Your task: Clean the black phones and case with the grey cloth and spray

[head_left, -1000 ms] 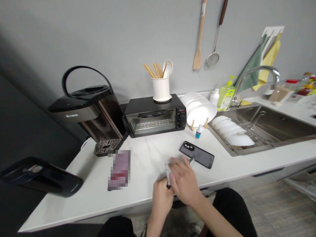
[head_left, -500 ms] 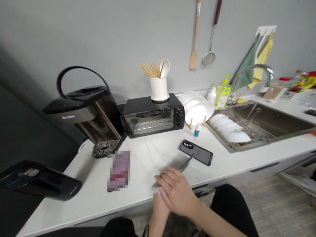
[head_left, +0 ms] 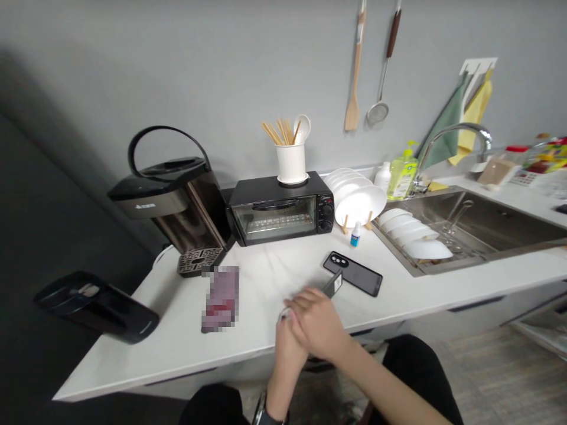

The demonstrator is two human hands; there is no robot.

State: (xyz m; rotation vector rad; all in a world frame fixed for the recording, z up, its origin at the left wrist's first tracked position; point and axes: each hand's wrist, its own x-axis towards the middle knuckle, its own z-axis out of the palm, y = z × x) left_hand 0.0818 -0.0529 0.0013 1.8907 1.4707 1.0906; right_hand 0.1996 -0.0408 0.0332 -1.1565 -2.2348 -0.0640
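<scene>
In front of me, my left hand (head_left: 289, 342), with a watch (head_left: 264, 410) on its wrist, is closed on a thin dark flat slab (head_left: 331, 286). The slab sticks out to the upper right, seen nearly edge-on, with a pale square patch on its face. Over it lies my right hand (head_left: 321, 321), its fingers curled round the slab and hiding most of it. A bit of white tissue (head_left: 286, 313) shows between the hands. Beyond the slab's tip, a black phone case with a grey back and camera rings (head_left: 354, 274) rests on the counter.
A small white-and-blue bottle (head_left: 355, 236) stands by the plate rack (head_left: 359, 203). Behind are a toaster oven (head_left: 279, 215) and a water dispenser (head_left: 177, 206). On the left are a blurred-out item (head_left: 221, 298) and a dark cylinder (head_left: 100, 310). The sink (head_left: 487, 224) is right.
The view has shifted slightly, so the scene sits further right. The slab has turned to show its pale patch. My right hand has moved a little up over the left; less tissue shows.
</scene>
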